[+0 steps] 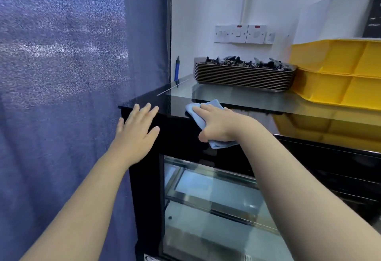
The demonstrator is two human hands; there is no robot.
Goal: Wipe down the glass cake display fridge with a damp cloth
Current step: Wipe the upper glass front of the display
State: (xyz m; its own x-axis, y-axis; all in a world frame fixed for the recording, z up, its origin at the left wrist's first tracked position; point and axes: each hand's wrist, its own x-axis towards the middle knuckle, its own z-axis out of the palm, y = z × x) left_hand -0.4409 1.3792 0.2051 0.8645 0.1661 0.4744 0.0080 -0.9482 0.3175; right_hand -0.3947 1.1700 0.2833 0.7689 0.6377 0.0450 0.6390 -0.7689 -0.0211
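left hand (137, 125): flat, palm down, fingers spread apart, resting on the near left corner of the fridge's black top edge; it holds nothing.
right hand (218, 123): palm down on the cloth, fingers laid out close together and pressing it against the fridge, thumb lying along the lower side.
cloth (212, 104): light blue, folded, under the right hand; it drapes over the front top edge, one part on the glass top and one part hanging down the black front band.
fridge (179, 137): glossy black frame, just in front of the person, its left side against the curtain.
glass top (237, 95): dark and reflective, mirroring the things that stand on it.
shelves (206, 188): glass, seen through the front pane below the black band.
curtain (61, 75): blue fabric, filling the left side.
trays (243, 77): a dark stack at the back of the glass top, with small dark items heaped on it.
crates (338, 71): yellow, stacked, just right of the trays.
switches (243, 33): white plates in a row on the wall above the trays.
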